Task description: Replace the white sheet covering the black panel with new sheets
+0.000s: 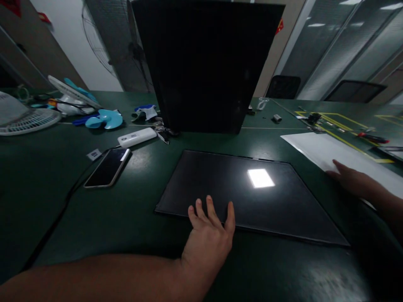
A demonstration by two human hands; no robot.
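Observation:
A flat black panel (pixel 252 197) lies on the dark green table (pixel 126 218) in front of me, a ceiling light reflected in it. My left hand (pixel 209 235) rests on the panel's near edge, fingers stretched out and apart. My right hand (pixel 352 180) lies flat at the right, on the edge of a white sheet (pixel 330 153), holding nothing. A second large black panel (pixel 204 63) stands upright behind the flat one.
A phone (pixel 107 167) with a cable and a white power bank (pixel 137 137) lie at the left. Blue fan blades (pixel 105 119) and a white fan grille (pixel 22 117) sit at the far left. Small tools (pixel 373 137) and yellow tape lines mark the far right.

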